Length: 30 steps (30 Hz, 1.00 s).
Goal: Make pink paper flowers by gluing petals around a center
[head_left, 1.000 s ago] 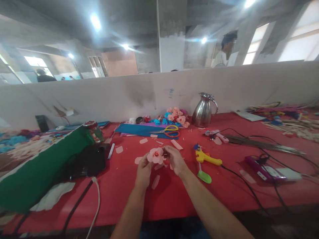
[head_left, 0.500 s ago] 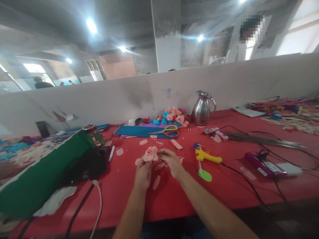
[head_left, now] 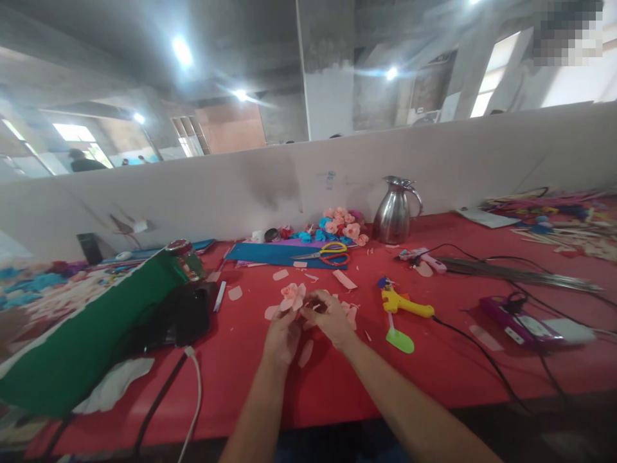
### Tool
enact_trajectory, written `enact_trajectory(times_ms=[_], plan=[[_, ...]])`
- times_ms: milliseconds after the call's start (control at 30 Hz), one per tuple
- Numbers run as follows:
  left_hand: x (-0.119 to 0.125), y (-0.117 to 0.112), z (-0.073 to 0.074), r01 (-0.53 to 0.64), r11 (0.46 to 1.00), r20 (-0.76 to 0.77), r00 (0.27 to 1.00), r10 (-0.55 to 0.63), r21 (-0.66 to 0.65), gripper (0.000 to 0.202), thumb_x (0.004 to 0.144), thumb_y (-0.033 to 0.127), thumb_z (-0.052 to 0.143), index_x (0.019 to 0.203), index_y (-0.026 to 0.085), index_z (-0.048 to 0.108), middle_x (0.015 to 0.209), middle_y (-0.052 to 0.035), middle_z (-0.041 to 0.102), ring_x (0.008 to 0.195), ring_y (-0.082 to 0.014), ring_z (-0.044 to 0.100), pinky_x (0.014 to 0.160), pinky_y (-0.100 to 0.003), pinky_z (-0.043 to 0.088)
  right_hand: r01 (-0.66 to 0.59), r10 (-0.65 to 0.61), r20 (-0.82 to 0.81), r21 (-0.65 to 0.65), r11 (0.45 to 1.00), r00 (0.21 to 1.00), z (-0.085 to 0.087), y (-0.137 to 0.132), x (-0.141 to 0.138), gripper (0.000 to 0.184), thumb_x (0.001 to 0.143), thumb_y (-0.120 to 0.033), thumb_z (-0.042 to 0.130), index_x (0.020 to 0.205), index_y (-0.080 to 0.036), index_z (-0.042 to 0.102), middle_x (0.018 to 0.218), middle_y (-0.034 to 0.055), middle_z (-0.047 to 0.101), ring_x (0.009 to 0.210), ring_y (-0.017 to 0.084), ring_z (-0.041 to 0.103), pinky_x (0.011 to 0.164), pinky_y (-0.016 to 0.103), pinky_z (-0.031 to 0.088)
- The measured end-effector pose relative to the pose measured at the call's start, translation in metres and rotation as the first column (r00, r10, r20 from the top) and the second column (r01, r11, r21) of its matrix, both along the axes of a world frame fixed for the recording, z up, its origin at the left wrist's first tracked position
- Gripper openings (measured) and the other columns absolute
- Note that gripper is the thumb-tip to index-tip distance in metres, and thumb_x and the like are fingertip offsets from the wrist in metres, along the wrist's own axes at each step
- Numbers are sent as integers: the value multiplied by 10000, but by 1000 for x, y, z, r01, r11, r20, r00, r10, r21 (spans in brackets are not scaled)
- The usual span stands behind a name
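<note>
Broadly, the red table (head_left: pixel 229 363) is topped, behind the yellow glue gun (head_left: pixel 409 307), by a steel jug (head_left: pixel 392 213). To the glue gun's left, the right hand (head_left: pixel 333 323) is held with fingers curled inward; whether anything is pinched cannot be told. Farther left of the glue gun, by the left hand (head_left: pixel 281 339), a pink flower (head_left: pixel 293 296) is pinched above the table.

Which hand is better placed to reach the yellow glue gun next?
Likely the right: the right hand is nearer the yellow glue gun, which lies out to its right. The left hand is farther off and holds the pink flower.
</note>
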<state>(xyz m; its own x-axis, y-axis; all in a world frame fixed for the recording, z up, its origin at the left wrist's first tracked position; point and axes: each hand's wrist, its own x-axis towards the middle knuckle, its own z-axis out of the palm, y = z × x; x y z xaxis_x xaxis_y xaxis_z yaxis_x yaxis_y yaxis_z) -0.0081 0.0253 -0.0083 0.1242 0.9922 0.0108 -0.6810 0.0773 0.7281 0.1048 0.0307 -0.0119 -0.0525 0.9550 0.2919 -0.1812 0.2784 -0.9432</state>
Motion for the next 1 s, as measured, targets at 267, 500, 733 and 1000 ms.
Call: enact_trajectory(times_ms=[267, 500, 733, 1000], plan=[[-4, 3, -4, -49, 994, 6, 999, 49, -100, 308, 650, 206, 736, 951, 209, 671, 793, -4, 701, 709, -124, 633, 621, -217, 500, 115, -128, 202, 75, 990, 971, -3, -1, -3, 133, 692, -236, 602, 800, -207, 674, 764, 13, 666, 665, 151, 563, 609, 265, 443], [-4, 6, -7, -77, 988, 10, 997, 79, -132, 194, 650, 213, 740, 837, 198, 690, 835, -10, 698, 710, -112, 623, 645, -214, 492, 125, -132, 282, 43, 991, 950, -5, -3, -5, 137, 714, -225, 590, 774, -228, 714, 747, 22, 697, 669, 178, 605, 634, 292, 451], [-1, 4, -4, -79, 988, 10, 997, 81, -135, 135, 638, 201, 748, 759, 177, 695, 814, -21, 704, 712, -118, 628, 670, -227, 498, 141, -137, 354, 14, 990, 925, -6, -3, -5, 178, 725, -205, 555, 771, -237, 724, 677, 8, 690, 608, 174, 605, 575, 274, 435], [-1, 2, -1, -113, 986, 10, 993, 115, -126, 308, 591, 197, 784, 888, 161, 711, 800, -26, 708, 684, -111, 623, 671, -225, 498, 146, -149, 400, 40, 989, 904, -3, -5, -3, 169, 750, -225, 552, 767, -226, 720, 714, 7, 704, 649, 171, 621, 626, 271, 456]])
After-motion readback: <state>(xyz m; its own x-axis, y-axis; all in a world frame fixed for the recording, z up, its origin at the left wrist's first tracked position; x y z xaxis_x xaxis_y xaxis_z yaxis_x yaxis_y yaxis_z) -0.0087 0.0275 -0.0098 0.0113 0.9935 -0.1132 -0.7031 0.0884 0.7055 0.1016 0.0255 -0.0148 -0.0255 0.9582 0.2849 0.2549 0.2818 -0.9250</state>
